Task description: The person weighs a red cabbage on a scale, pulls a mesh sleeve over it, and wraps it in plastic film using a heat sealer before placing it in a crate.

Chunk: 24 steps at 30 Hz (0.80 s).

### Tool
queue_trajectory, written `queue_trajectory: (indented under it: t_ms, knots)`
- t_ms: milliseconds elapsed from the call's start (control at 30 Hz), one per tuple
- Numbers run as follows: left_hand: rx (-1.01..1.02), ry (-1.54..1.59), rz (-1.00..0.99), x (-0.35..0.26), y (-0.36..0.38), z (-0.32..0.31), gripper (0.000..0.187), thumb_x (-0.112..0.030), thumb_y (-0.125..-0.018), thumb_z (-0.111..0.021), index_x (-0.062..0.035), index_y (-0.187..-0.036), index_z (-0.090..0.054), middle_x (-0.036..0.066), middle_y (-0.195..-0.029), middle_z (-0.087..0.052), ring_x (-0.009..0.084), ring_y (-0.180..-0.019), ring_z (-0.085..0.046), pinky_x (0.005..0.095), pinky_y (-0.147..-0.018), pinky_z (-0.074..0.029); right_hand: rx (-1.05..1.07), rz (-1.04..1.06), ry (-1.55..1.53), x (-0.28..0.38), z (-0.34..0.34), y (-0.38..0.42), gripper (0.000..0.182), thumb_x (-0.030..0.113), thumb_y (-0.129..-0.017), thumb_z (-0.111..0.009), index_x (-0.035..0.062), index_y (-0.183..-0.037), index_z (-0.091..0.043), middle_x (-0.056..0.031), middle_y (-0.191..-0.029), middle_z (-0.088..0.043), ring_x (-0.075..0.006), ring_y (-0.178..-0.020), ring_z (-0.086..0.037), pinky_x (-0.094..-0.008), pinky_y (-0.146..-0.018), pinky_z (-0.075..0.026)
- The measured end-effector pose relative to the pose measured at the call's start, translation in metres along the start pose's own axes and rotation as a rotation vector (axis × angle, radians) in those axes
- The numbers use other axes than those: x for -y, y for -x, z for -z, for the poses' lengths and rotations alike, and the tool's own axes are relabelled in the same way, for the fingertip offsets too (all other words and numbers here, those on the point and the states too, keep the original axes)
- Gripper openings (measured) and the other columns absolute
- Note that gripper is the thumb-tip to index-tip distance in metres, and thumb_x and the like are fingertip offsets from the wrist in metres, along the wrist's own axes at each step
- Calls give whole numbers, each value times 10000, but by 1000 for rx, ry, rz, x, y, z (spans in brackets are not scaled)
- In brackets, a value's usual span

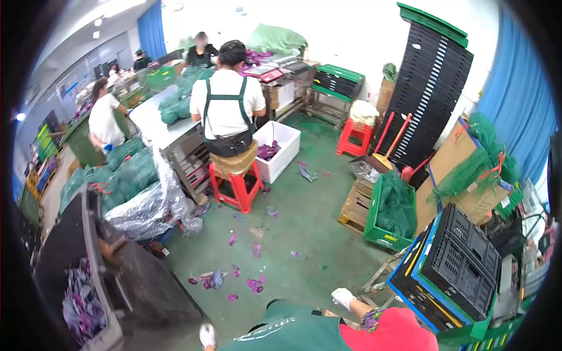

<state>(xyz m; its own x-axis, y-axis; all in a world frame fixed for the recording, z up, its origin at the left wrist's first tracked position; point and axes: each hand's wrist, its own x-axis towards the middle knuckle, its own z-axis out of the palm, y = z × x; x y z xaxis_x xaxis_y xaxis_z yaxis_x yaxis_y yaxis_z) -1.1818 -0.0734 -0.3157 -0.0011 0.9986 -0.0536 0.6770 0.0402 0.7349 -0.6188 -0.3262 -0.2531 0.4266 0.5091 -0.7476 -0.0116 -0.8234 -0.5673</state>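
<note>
My right hand (342, 297) wears a white glove and a patterned sleeve cover. It hovers low over the green floor with its fingers curled, and I see nothing in it. My left hand (206, 335), also in a white glove, shows only partly at the bottom edge beside my green apron (281, 333); its fingers are too small to read. Purple leaf scraps (255, 284) lie on the floor just ahead of both hands.
A person sits on a red stool (237, 187) at a metal table, next to a white foam box (281, 146) holding purple leaves. Two other people work at the far left. Black crates (462, 263) stand at my right and a scrap bin (82, 304) at my left. A tall black crate stack (430, 88) rises behind.
</note>
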Motion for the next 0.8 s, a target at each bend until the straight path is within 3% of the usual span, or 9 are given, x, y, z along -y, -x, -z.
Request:
queue_trajectory:
  t_ms: [33, 100, 200, 300, 333, 433, 467, 533, 800]
  knots:
    - [-5, 57, -60, -28, -33, -8, 237, -223, -901, -590, 6, -954, -619, 199, -838, -655, 296, -703, -641, 426, -621, -508, 4, -78, -145, -5, -10, -6, 174, 161, -889, -552, 41, -942, -666, -68, -795, -657, -160, -653, -607, -287, -591, -496]
    - [155, 447, 291, -147, -86, -11, 241, -215, -929, -597, 10, -1009, -625, 142, -842, -662, 227, -698, -662, 357, -615, -545, 29, -79, -272, 9, -15, -14, 179, 187, -885, -589, 41, -959, -664, -60, -809, -658, -147, -646, -599, -271, -565, -482]
    - [493, 467, 262, -245, -153, -40, 267, -203, -936, -607, 44, -1040, -616, 99, -829, -662, 200, -710, -668, 309, -592, -572, -112, 105, -666, 55, -9, -36, 215, 246, -902, -615, 56, -993, -657, -39, -815, -651, -122, -645, -587, -261, -540, -459]
    - [538, 339, 222, -242, -230, -118, 262, -189, -915, -625, 52, -1017, -615, 123, -821, -655, 198, -691, -656, 336, -606, -578, -167, -50, -575, 100, 25, -69, 207, 240, -911, -600, 59, -992, -658, -34, -805, -652, -123, -641, -588, -258, -534, -456]
    - [557, 448, 256, -253, -244, -136, 254, -186, -908, -628, 35, -1029, -604, 122, -791, -649, 199, -678, -640, 338, -591, -564, -130, -31, -584, 107, 41, -78, 200, 201, -921, -585, 30, -1001, -648, -80, -823, -654, -161, -699, -619, -306, -629, -511]
    - [523, 633, 460, -272, -266, -202, 233, -182, -929, -573, -9, -1085, -558, 121, -758, -661, 227, -683, -660, 328, -537, -512, -119, -91, -446, 128, 96, -140, 181, 209, -912, -578, 48, -936, -657, -64, -746, -645, -163, -627, -611, -303, -591, -497]
    - [572, 533, 514, -293, -265, -213, 242, -213, -936, -557, -19, -1080, -559, 136, -775, -671, 231, -672, -661, 337, -526, -503, -109, 54, -331, 127, 114, -170, 183, 220, -904, -570, 66, -852, -653, -46, -682, -633, -165, -580, -606, -305, -559, -484]
    - [734, 334, 593, -331, -269, -235, 299, -326, -953, -528, -55, -1074, -563, 158, -812, -692, 231, -629, -650, 360, -505, -481, -169, 60, -363, 180, 158, -190, 216, 235, -932, -586, 33, -961, -654, -56, -792, -653, -126, -659, -592, -271, -610, -495]
    - [784, 156, 547, -441, -382, -390, 292, -339, -968, -528, -75, -1086, -563, 140, -836, -707, 238, -612, -680, 325, -467, -448, -208, 360, -514, 336, 313, -312, 198, 167, -958, -546, 48, -1081, -645, -29, -909, -638, -114, -778, -591, -270, -701, -508]
